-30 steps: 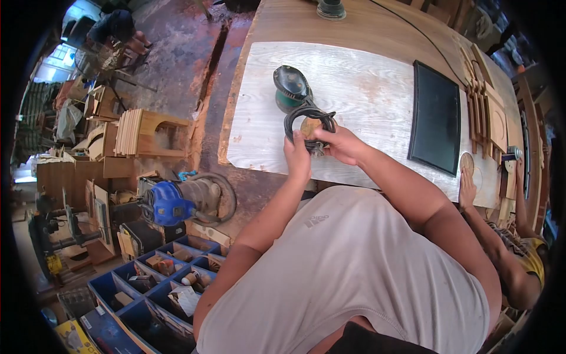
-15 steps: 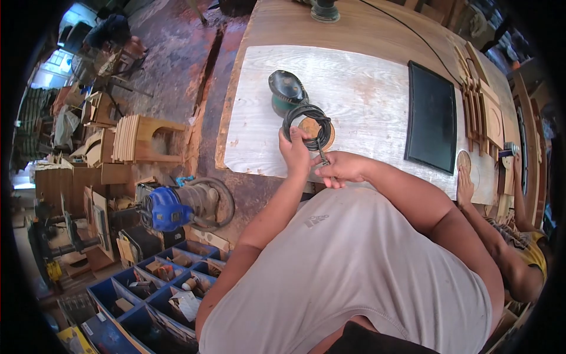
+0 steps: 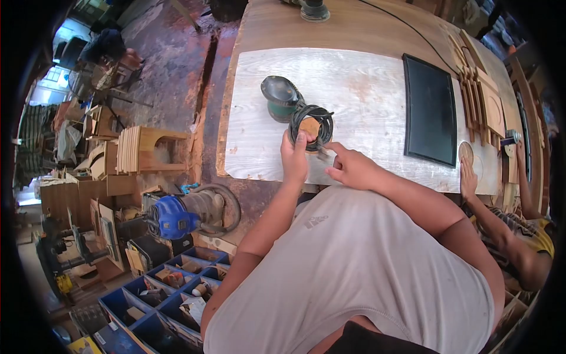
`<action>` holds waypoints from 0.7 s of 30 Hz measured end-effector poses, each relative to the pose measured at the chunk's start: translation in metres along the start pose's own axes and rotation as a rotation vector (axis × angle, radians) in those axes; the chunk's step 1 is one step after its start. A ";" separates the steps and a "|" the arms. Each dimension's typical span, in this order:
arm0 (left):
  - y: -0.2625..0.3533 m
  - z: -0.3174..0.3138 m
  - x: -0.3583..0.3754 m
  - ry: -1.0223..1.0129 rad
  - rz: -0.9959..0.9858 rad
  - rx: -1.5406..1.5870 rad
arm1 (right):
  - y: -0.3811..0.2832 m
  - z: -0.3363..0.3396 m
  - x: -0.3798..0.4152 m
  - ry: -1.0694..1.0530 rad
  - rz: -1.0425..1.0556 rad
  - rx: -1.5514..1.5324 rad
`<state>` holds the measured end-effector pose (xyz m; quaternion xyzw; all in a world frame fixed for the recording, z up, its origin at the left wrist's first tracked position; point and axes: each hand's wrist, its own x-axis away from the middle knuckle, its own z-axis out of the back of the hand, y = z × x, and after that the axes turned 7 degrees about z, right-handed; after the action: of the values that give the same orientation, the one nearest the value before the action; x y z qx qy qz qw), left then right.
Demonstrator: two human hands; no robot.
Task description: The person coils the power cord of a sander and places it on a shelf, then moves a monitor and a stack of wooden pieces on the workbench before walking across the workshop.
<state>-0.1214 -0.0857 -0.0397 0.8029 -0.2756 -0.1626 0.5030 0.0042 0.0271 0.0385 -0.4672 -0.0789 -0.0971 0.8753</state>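
Observation:
A coil of black cable [image 3: 328,127] hangs bundled in my left hand [image 3: 295,160], its fingers and thumb closed on the lower left of the loops. My right hand [image 3: 356,168] is just right of the coil. Its index fingertip reaches the lower edge of the loops, and its thumb is spread apart below. A short blurred end of the cable [image 3: 323,154] shows between the two hands. Behind the coil, on the white wood-grain board [image 3: 359,112], stands a sander [image 3: 280,97] with a black top and green body. A round wooden disc [image 3: 309,125] shows through the loops.
A dark framed panel [image 3: 429,112] lies on the board's right side. Beyond it are stacked wooden pieces [image 3: 480,106] and another person's hand [image 3: 467,177] on a round piece. A blue vacuum [image 3: 171,217] and a blue compartment box [image 3: 147,301] stand at left.
My right hand has loosened from the cable end, its index finger now stretched toward the coil. The coil has shifted slightly right relative to the sander, still in my left hand.

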 end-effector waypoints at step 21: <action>0.006 -0.006 0.004 0.153 0.116 0.166 | 0.001 0.000 -0.037 0.258 0.737 0.050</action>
<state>-0.1172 -0.0859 -0.0315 0.8344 -0.2952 -0.0482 0.4630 -0.0314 0.0313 0.0290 -0.4265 0.2025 0.1677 0.8654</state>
